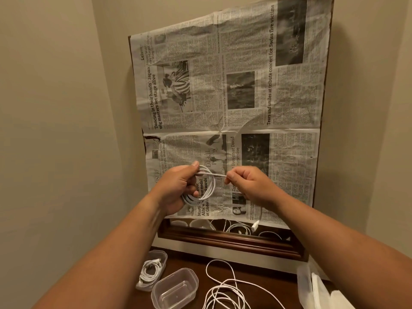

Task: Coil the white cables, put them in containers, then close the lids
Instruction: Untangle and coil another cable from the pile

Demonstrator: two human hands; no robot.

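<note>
Your forearms point(107, 253) reach up from the bottom edge; your left hand point(176, 188) grips a coil point(206, 186) of white cable in the air, before a newspaper point(223, 85) covering a mirror point(223, 239); your right hand point(247, 186), just beside it, pinches the strand leading off the coil; below, on the table point(256, 270), a loose cable point(225, 288) lies beside an open tub point(176, 288); a second tub point(153, 270) holds a coiled cable.

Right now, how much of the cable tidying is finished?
One coiled cable already sits in a clear container. The left hand holds a second coil while the right hand pinches its loose end. Still to do: box that coil in the empty container, coil the loose cable on the table, then close them.
</note>
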